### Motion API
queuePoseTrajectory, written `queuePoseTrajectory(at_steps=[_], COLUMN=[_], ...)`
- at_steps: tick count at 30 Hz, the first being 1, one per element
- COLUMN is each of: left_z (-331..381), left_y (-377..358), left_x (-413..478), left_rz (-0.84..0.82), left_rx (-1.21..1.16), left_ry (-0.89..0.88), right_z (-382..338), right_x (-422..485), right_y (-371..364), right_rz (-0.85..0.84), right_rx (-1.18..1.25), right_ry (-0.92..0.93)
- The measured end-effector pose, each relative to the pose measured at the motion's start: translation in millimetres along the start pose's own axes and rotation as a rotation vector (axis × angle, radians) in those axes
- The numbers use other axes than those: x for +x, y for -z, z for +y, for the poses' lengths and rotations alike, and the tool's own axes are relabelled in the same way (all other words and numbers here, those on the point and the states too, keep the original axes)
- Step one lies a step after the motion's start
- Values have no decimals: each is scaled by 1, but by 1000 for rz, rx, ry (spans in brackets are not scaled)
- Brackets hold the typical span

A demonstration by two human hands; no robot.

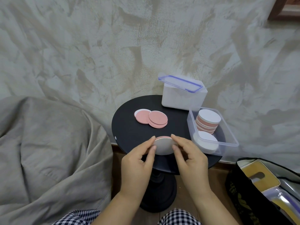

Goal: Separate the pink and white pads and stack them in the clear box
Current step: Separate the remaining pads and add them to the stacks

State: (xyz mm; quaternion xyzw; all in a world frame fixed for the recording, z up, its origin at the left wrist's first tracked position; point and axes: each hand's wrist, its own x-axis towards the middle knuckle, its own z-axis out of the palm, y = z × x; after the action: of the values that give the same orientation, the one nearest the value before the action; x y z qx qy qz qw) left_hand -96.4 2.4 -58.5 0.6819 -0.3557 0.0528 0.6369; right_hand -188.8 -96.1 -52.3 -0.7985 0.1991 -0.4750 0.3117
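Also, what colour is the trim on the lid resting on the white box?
Blue, running round the clear lid; the head view shows it.

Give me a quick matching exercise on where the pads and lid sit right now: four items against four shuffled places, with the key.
1. loose pink pads
2. pink-and-white stack
3. blue-clipped lid
4. white-faced pad

A. pinched between left hand and right hand
B. far end of clear box
C. lying on black round table
D. resting on white container

Pairs: 1-C, 2-B, 3-D, 4-A.
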Motion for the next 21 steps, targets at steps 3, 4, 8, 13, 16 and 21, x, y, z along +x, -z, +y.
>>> queuePoseTrajectory(at_steps=[3, 4, 8, 13, 16, 21], left_z=[1, 2, 5, 2, 3, 8], left_y=[1, 1, 3, 2, 2, 1], left_x=[3, 4, 4, 1, 2, 3], left_rz=[48, 53, 56, 37, 37, 33], left_rx=[33, 37, -16, -34, -35, -55], left_ry=[-50, -66, -71, -36, -26, -44], right_z=[0, 0, -3, -2, -1, -3], right_x=[0, 0, -1, -2, -1, 1], right_y=[0, 1, 5, 5, 7, 12], right_rz=[47, 54, 89, 48, 31, 26], right_rx=[11, 21, 35, 29, 45, 47], right_ry=[45, 52, 19, -1, -14, -2])
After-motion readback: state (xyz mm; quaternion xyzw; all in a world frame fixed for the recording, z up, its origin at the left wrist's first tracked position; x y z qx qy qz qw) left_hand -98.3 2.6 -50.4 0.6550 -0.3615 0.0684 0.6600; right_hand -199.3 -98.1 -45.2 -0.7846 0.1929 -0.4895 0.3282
